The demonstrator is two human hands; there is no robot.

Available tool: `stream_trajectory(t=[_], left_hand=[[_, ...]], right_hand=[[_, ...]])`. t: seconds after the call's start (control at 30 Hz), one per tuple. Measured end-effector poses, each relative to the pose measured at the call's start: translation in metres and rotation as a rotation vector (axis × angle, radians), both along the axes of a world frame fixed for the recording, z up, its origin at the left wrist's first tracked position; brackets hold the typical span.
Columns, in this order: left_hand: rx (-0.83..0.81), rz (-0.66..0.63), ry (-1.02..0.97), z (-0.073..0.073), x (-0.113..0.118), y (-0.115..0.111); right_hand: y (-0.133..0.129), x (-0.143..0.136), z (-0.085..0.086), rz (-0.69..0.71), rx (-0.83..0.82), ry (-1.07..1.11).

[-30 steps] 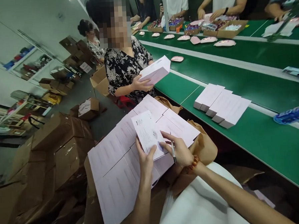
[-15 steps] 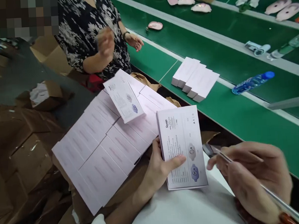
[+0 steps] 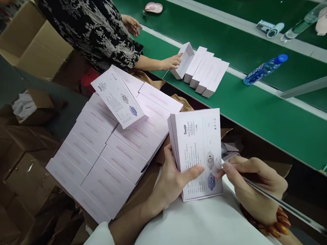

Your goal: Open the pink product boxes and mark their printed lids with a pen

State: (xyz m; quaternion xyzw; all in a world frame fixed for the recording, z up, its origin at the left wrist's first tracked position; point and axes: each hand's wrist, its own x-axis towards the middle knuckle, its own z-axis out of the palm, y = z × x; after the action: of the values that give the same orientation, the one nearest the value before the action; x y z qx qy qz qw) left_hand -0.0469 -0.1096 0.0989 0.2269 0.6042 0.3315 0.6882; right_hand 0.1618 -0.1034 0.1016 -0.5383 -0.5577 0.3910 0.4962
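Observation:
My left hand (image 3: 172,177) grips a pale pink printed box (image 3: 199,142) from its left edge, thumb across the front, held over my lap. My right hand (image 3: 254,187) holds a pen (image 3: 268,195) whose tip touches the box near the small product pictures at its lower right. To the left, a carton top is covered with several flat pink boxes (image 3: 107,154), and one loose box (image 3: 118,97) lies askew on them.
A co-worker in a patterned top reaches a hand (image 3: 171,61) to a row of white boxes (image 3: 204,71) on the green conveyor (image 3: 275,109). A blue water bottle (image 3: 265,69) lies on the belt. Brown cartons (image 3: 26,170) crowd the floor at left.
My right hand has brought the pen tip onto the box in my left hand. The co-worker's hand has reached to the row of boxes on the belt.

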Motion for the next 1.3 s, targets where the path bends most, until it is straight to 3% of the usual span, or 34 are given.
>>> stream_trajectory(t=[0.17,0.6,0.97,1.3], left_hand=[[-0.016,-0.013,0.014,0.011,0.002,0.003],[-0.002,-0.004,-0.003,0.012,-0.001,0.002],[-0.031,0.028,-0.027,0.006,0.001,-0.003],[-0.019,-0.046,-0.025,-0.001,-0.001,-0.005]], right_hand=[[-0.002,0.000,-0.001,0.018,0.025,-0.030],[0.000,-0.001,-0.004,0.036,0.067,-0.102],[0.001,-0.002,0.002,0.018,0.000,-0.048],[0.000,0.003,-0.005,0.056,0.078,-0.101]])
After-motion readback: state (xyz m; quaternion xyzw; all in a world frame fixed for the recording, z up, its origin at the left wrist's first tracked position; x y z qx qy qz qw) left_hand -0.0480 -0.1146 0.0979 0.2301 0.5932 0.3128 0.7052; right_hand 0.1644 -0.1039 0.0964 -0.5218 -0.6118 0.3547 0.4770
